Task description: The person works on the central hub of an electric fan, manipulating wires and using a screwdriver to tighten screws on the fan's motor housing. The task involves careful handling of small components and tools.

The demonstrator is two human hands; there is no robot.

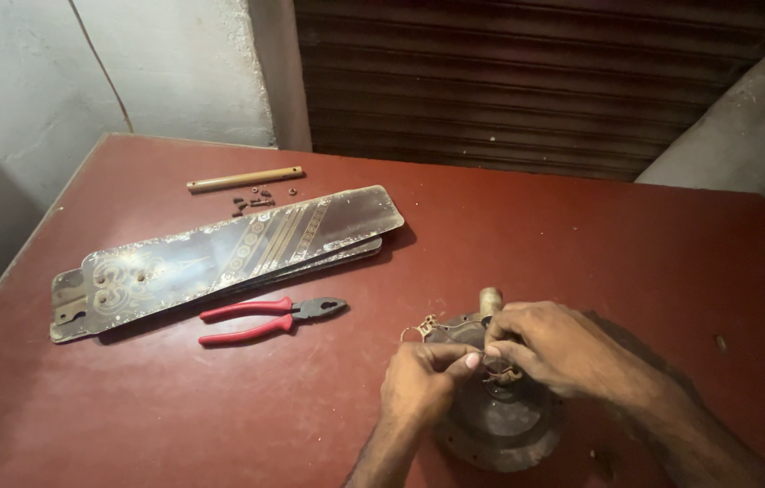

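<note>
Both hands pinch at the same small spot: the left hand (420, 384) has thumb and forefinger closed on thin wires (500, 369) at the hub of a round fan motor (495, 420), and the right hand (556, 348) curls its fingers over the same tangle from the other side, fingertips nearly meeting the left thumb. How tightly either grips cannot be told, since the fingers hide the contact.

That motor lies flat on the red table (581, 235), near its near edge and right of the middle. Its short shaft (491, 301) juts from the far side of the housing, pointing toward the far edge and slightly upward, so the motor's axis runs roughly near-to-far.

Left of the hands, red-handled pliers (267, 319) lie with jaws pointing right. Beyond them a stack of patterned fan blades (220, 258) stretches from the left edge toward the centre, rising to the right. Near the far left corner rest a slim tan rod (245, 179) and a scatter of small screws (260, 197).
</note>
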